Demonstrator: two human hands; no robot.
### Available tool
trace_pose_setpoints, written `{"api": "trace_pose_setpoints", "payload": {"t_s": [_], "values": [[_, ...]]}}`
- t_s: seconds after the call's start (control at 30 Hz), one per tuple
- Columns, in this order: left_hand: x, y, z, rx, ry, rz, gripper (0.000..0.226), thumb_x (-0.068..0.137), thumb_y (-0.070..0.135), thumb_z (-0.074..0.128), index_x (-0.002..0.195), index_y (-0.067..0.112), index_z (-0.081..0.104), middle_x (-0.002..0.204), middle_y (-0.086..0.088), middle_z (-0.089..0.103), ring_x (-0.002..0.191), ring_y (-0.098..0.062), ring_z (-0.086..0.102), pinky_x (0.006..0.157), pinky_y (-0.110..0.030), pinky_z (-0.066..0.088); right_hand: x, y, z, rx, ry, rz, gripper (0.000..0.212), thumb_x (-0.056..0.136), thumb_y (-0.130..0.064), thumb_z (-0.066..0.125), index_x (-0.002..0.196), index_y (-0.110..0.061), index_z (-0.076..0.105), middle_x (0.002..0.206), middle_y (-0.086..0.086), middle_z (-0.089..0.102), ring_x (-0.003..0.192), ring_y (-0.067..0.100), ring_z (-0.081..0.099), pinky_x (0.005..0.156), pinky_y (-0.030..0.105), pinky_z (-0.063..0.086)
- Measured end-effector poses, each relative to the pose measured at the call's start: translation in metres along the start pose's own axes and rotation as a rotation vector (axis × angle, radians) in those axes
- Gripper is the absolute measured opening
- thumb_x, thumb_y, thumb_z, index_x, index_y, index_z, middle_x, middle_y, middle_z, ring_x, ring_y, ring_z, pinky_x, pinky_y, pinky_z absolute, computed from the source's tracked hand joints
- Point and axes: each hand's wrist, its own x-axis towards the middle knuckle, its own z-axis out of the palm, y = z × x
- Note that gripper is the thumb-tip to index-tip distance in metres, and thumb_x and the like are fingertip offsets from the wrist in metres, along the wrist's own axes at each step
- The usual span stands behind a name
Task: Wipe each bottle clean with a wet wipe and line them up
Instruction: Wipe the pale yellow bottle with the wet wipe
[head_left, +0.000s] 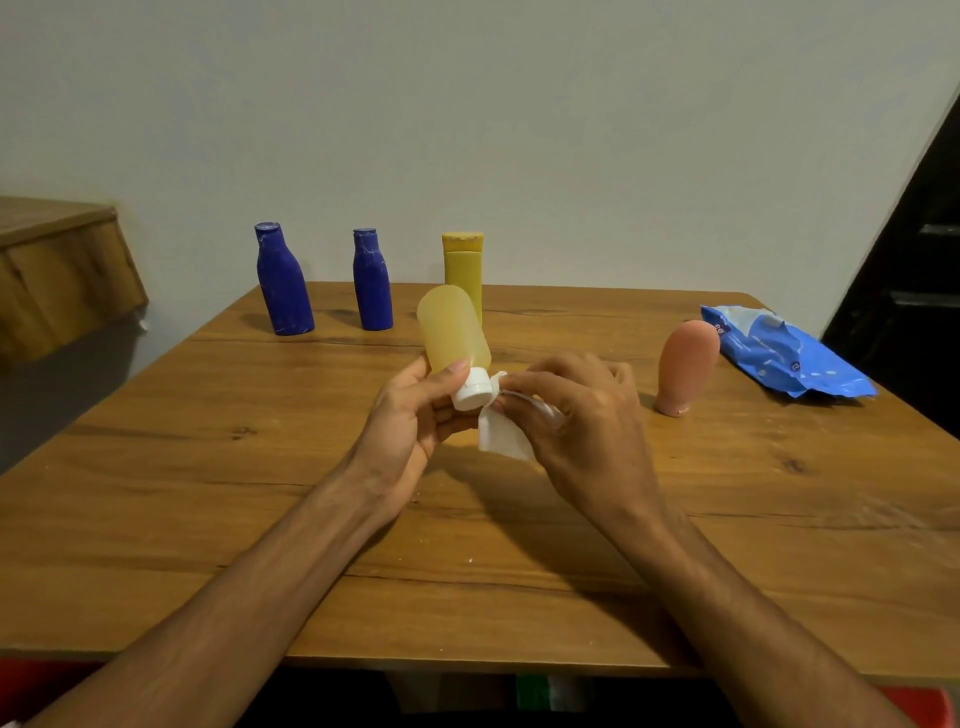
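While fingers (451, 370) of the left hand (410, 421) curl round the pale bottle (454, 332) near its cap (471, 394), tilted cap-down above the table (208, 493), the right hand (582, 421) pinches a wipe (501, 439) against that cap. Open wood lies round both hands. Along the far edge stand a big blue bottle (284, 283), a small blue bottle (372, 283) and a yellow tube (464, 265); to the right, a pink bottle (685, 366), then a blue pack (779, 353) by the right edge. A plain wall (519, 130) rises behind.

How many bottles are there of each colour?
Blue: 2, the taller blue bottle and the shorter blue bottle.
Yellow: 2, the mustard bottle and the pale yellow bottle.
Pink: 1, the pink bottle.
Total: 5 bottles.
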Motion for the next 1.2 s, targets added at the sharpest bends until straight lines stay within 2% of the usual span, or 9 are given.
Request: {"api": "trace_pose_setpoints", "payload": {"t_s": [0.13,0.3,0.47,0.57,0.67,0.83,1.0,1.1,1.2], "values": [[0.004,0.002,-0.003,0.157,0.004,0.026,0.054,0.075,0.03,0.064,0.125,0.012,0.054,0.102,-0.004,0.071,0.089,-0.015,0.069,0.078,-0.028,0.055,0.002,0.002,-0.006,0.009,0.021,0.098,0.019,0.081,-0.025,0.077,0.098,-0.018,0.075,0.095,-0.002,0.07,0.088,0.018,0.059,0.069,0.035,0.036],[0.013,0.001,0.004,0.359,-0.012,0.0,0.075,0.072,0.036,0.072,0.14,0.018,0.045,0.117,-0.003,0.067,0.105,-0.021,0.066,0.097,-0.041,0.051,0.011,0.007,-0.019,0.097,-0.013,0.224,0.019,0.084,-0.03,0.073,0.101,-0.021,0.075,0.093,-0.007,0.07,0.084,0.012,0.06,0.07,0.044,0.052],[0.032,-0.001,0.029,0.438,-0.093,0.021,0.059,0.081,0.022,0.073,0.134,0.018,0.047,0.114,-0.001,0.07,0.095,-0.009,0.07,0.082,-0.023,0.053,0.017,0.019,-0.033,0.083,-0.102,0.307,0.021,0.085,-0.03,0.072,0.102,-0.018,0.075,0.095,-0.007,0.07,0.077,0.002,0.058,0.066,0.021,0.049],[0.049,-0.005,0.044,0.466,-0.121,0.043,0.053,0.082,0.015,0.074,0.129,0.02,0.051,0.111,0.001,0.069,0.099,-0.008,0.067,0.078,-0.018,0.055,0.018,0.034,-0.041,0.078,-0.127,0.378,0.019,0.084,-0.031,0.073,0.099,-0.019,0.075,0.094,-0.008,0.07,0.075,-0.002,0.054,0.062,0.018,0.043],[0.069,-0.016,0.055,0.534,-0.141,0.046,0.052,0.08,0.015,0.077,0.127,0.014,0.054,0.111,-0.001,0.067,0.103,-0.015,0.064,0.084,-0.026,0.055,0.015,0.046,-0.047,0.059,-0.156,0.436,0.018,0.085,-0.029,0.072,0.098,-0.017,0.074,0.088,-0.011,0.065,0.073,-0.006,0.051,0.057,0.014,0.037],[0.089,-0.04,0.071,0.623,-0.189,0.016,0.047,0.08,0.017,0.078,0.122,0.017,0.057,0.111,-0.003,0.066,0.102,-0.02,0.063,0.079,-0.031,0.055,0.008,0.072,-0.056,0.021,-0.187,0.565,0.008,0.081,-0.029,0.075,0.088,-0.024,0.075,0.075,-0.017,0.062,0.072,-0.001,0.058,0.063,0.032,0.055],[0.102,-0.061,0.074,0.666,-0.223,0.01,0.06,0.081,0.009,0.076,0.135,0.015,0.049,0.119,-0.003,0.063,0.1,-0.011,0.062,0.062,-0.013,0.052,0.006,0.092,-0.061,-0.045,-0.205,0.659,0.017,0.082,-0.027,0.076,0.096,-0.018,0.075,0.08,-0.01,0.063,0.067,-0.002,0.053,0.053,0.014,0.039],[0.107,-0.068,0.074,0.759,-0.242,0.059,0.061,0.081,0.012,0.077,0.135,0.016,0.049,0.121,0.0,0.064,0.104,-0.008,0.06,0.078,-0.017,0.051,0.003,0.1,-0.057,-0.068,-0.235,0.691,0.018,0.083,-0.026,0.075,0.098,-0.016,0.074,0.095,0.0,0.071,0.072,0.002,0.055,0.056,0.014,0.042],[0.112,-0.075,0.072,0.829,-0.257,0.098,0.067,0.081,0.016,0.077,0.141,0.014,0.046,0.13,0.001,0.059,0.117,-0.013,0.055,0.093,-0.027,0.043,0.0,0.101,-0.052,-0.053,-0.295,0.713,0.019,0.084,-0.024,0.073,0.1,-0.014,0.072,0.101,0.002,0.071,0.079,0.006,0.059,0.071,0.026,0.056]]}}
